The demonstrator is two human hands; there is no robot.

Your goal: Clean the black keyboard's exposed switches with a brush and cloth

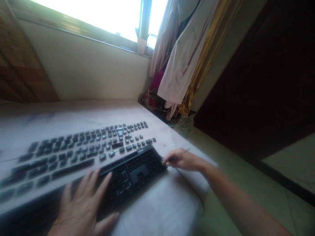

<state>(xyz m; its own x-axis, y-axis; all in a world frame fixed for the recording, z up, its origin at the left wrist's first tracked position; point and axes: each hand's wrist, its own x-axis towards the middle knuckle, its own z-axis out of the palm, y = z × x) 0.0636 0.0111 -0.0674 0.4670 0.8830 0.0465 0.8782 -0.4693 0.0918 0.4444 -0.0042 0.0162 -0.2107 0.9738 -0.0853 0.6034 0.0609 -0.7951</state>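
A black keyboard frame [134,170] lies near the front of a pale table [73,113], its key wells bare. Behind it, several loose black keycaps [81,147] sit on the table in rows like a keyboard layout. My left hand [85,205] lies flat on the frame's left part with fingers spread. My right hand [180,159] rests at the frame's right end, fingers curled against its edge; whether something small is between them does not show.
A dark cable [194,193] runs from the keyboard over the table's right edge. Clothes [183,55] and a yellow curtain hang at the back right. A bright window [103,16] is above, a wooden panel at left, a dark door at right.
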